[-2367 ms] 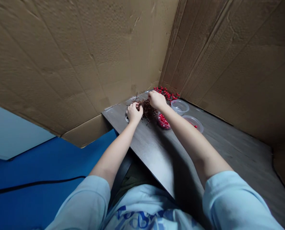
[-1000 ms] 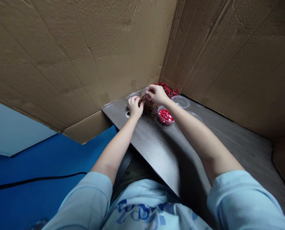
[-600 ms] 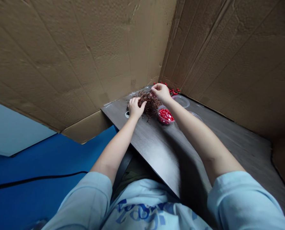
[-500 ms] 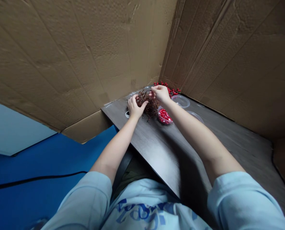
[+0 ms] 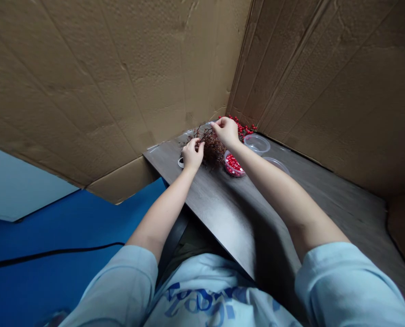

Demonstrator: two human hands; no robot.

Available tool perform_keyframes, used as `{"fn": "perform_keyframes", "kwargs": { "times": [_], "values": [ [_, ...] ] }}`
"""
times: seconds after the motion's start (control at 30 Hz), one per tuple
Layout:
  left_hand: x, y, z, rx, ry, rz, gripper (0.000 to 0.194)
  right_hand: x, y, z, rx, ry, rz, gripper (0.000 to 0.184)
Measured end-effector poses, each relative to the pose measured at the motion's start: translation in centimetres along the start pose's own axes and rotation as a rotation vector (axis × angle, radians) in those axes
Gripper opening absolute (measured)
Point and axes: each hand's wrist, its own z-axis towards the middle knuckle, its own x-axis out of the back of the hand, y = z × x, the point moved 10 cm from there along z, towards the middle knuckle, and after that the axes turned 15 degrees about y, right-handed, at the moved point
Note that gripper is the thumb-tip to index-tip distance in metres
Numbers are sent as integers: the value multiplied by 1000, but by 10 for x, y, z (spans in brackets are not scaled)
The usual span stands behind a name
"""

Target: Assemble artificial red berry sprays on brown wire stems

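Observation:
A tangled bunch of thin brown twigs [image 5: 213, 149] lies on the table between my two hands. My left hand [image 5: 193, 153] is at the near left side of the bunch, thumb and fingers closed on twigs. Above its far side is my right hand [image 5: 225, 131], with thumb and index finger pinched together; whatever is between the tips is too small to make out. Close under my right wrist stands a clear round tub of red beads [image 5: 233, 164]. Red berry sprigs [image 5: 246, 129] lie behind my right hand.
Two clear round plastic pieces, one of them an open tub [image 5: 257, 143], lie right of the bead tub. A small white ring-shaped item [image 5: 181, 162] sits left of my left hand. Cardboard walls [image 5: 202, 59] rise behind the grey wooden table [image 5: 219, 213]. Its near left edge runs diagonally.
My left hand has gone from spread over the bunch to closed on twigs at its near side. My right hand has lifted slightly up and left, still pinched.

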Motion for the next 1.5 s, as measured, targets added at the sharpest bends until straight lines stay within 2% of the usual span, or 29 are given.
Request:
{"fn": "perform_keyframes", "kwargs": {
  "times": [0.23, 0.33, 0.5, 0.83, 0.93, 1.07, 1.17, 1.27, 1.37, 1.5],
  "values": [
    [4, -1, 3, 6, 33, 12, 22, 7, 19, 10, -26, 30, -95, 21],
    [6, -2, 3, 6, 55, 15, 22, 7, 34, 16, -103, 40, -55, 19],
    [5, 0, 2, -3, 27, 62, 20, 6, 52, 21, -185, 58, 7, 23],
    [9, 4, 3, -35, 47, 112, 16, 17, 45, 29, -126, 192, 60, 21],
    [9, 2, 4, -31, 59, 125, 17, 27, 50, 34, -136, 242, 43, 21],
    [8, 1, 3, -26, 41, 150, 17, 35, 59, 36, -163, 239, 52, 20],
    [10, 9, 2, -65, 43, 129, 26, 37, 58, 33, -154, 219, 65, 18],
    [12, 20, 0, -148, 38, 59, 42, 27, 46, 24, -107, 108, 56, 14],
    [10, 25, -2, -200, 11, 12, 42, 12, 30, 9, -63, -23, 41, 13],
    [7, 27, -4, -244, -16, 0, 36, 2, 10, -9, -12, -100, -5, 12]
  ]
}}
